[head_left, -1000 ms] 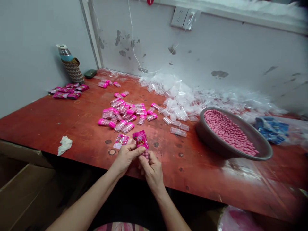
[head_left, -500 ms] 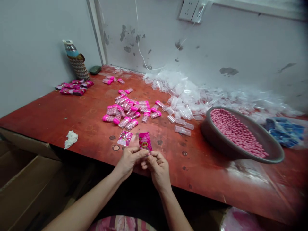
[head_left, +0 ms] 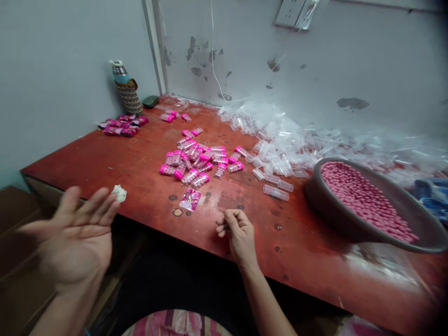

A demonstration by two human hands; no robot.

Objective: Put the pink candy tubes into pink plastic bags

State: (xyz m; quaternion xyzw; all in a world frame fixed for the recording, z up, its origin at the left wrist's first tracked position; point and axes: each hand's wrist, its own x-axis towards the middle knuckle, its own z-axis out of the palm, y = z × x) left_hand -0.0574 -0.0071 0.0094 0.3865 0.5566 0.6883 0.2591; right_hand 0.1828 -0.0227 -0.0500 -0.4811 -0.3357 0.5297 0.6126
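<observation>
My left hand (head_left: 79, 242) is stretched out palm up at the left, fingers spread and slightly blurred, with nothing in it. It hangs in front of the table's edge, near a crumpled white tissue (head_left: 119, 192). Above the front edge of the table, my right hand (head_left: 240, 233) is curled, thumb against the fingers, and nothing shows in it. A flat pink printed packet (head_left: 191, 199) lies on the table to the left of that hand. Behind it is a heap of small clear bottles with pink caps (head_left: 191, 175), filled with pink beads.
A grey basin (head_left: 315, 186) of pink beads (head_left: 364, 200) stands tilted at the right. Clear empty tubes (head_left: 276, 140) are piled along the wall. Pink packets (head_left: 121, 127) and a flask in a woven sleeve (head_left: 128, 93) are at the back left. A cardboard box (head_left: 21, 210) is below left.
My hands have parted: the left swung out left and opened, while the right stays near the table edge. The dark pink packet they both held is out of sight. The view shifted slightly.
</observation>
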